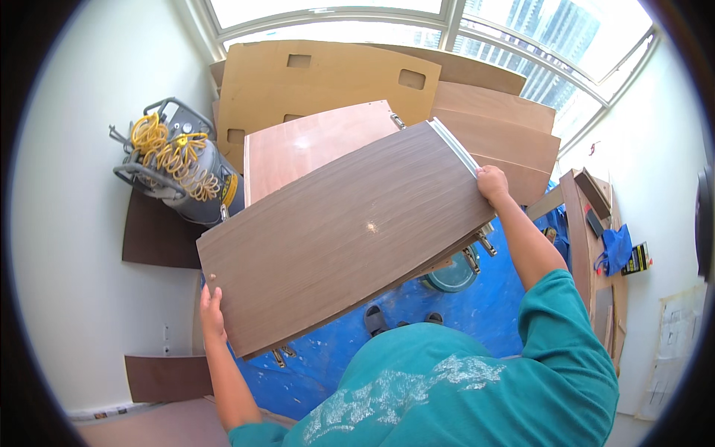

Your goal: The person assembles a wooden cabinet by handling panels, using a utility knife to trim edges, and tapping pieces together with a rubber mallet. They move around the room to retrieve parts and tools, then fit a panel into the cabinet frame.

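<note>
A large brown wood-grain cabinet door [350, 231] lies across the middle of the view, tilted with its right end farther away. My right hand [492, 184] grips its right end, fingers wrapped at the edge beside a pale strip [454, 147]. At the opposite end, my left hand [212, 313] presses the edge, fingers pointing up. Metal hinges [471, 261] stick out below the door's near side, and another pair of hinges [283, 353] shows near its left corner. Behind it is a pinkish panel [313, 145] with a hinge [398, 121] at its corner; what supports them is hidden.
A grey air compressor [195, 175] with coiled yellow hose stands left. Large boards [335, 78] lean under the window. Blue sheeting [320, 380] covers the floor, with a green round lid or bucket [453, 276] on it. Wood pieces and a blue bag [617, 249] sit right.
</note>
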Demonstrator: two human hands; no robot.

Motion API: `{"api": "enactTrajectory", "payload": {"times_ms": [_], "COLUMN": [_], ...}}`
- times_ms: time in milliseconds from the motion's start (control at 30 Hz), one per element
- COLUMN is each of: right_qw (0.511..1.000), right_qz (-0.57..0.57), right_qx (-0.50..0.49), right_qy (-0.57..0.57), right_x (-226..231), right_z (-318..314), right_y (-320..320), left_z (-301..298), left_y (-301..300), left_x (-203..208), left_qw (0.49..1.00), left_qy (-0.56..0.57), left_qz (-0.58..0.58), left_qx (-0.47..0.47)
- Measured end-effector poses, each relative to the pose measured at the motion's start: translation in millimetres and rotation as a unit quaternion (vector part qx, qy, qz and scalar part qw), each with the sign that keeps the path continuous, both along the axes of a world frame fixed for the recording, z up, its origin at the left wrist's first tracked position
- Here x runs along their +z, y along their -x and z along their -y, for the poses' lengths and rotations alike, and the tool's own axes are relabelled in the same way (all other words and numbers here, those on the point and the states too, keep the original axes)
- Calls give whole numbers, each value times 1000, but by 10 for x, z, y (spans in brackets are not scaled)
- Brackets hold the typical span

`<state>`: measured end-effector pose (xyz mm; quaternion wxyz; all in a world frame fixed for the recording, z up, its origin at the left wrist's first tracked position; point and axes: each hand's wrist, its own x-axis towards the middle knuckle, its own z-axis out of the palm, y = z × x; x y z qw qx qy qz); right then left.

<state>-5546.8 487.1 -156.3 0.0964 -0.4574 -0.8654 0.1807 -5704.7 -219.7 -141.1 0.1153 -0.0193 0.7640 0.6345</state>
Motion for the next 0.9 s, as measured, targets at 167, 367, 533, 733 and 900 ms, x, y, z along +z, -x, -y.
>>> {"api": "enactTrajectory", "payload": {"times_ms": [167, 367, 533, 733, 900], "right_qw": [998, 993, 928, 822, 734], "right_qz": [-14, -113, -333, -465, -516], "right_qx": [26, -22, -164, -324, -441], "right_qy": [-60, -37, 36, 54, 6], "right_x": [52, 388, 411, 525, 290], "right_z": [-60, 32, 66, 594, 1179], "right_y": [-75, -562, -1686, -3445, -4916], "left_z": [0, 76, -456, -1392, -2540], "left_y": [-29, 4, -58, 208, 19], "left_x": [180, 267, 794, 1045, 1073], "left_qw": [999, 998, 989, 970, 953], "left_qy": [4, -6, -64, -134, -141], "left_qz": [32, -65, -121, -106, -109], "left_qx": [-35, 22, -55, -175, -247]}}
